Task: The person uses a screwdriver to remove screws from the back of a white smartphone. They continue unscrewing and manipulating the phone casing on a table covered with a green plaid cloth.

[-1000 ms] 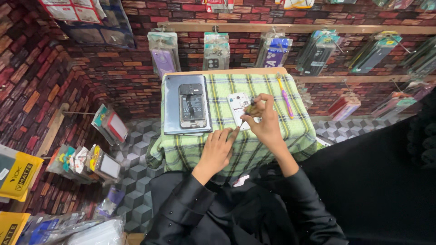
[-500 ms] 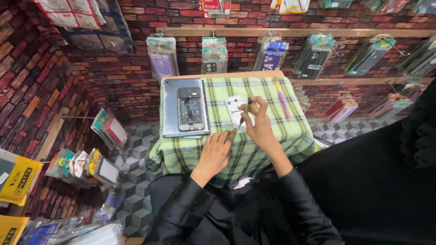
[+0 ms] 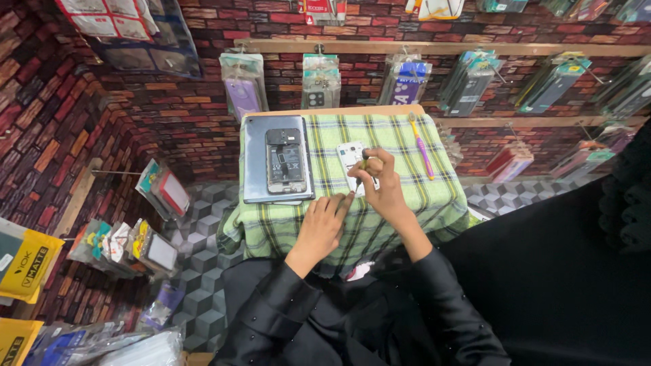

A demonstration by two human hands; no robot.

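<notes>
A small table draped in a green plaid cloth (image 3: 400, 183) stands in front of me. My right hand (image 3: 381, 186) grips a small screwdriver (image 3: 361, 171) with its tip down on a white phone part (image 3: 350, 158) lying on the cloth. My left hand (image 3: 323, 224) rests flat on the cloth just below that part, index finger stretched toward it. To the left, an opened phone with its insides showing (image 3: 285, 160) lies on a grey mat (image 3: 255, 163).
A purple and yellow tool (image 3: 422, 145) lies on the cloth at the right. Packaged phone cases (image 3: 321, 80) hang on the brick-pattern wall behind the table. More packaged goods (image 3: 156, 193) hang at the left. The floor has a cube pattern.
My right hand with the screwdriver has shifted slightly lower on the white part. The view has tilted a little; my left hand stays on the cloth.
</notes>
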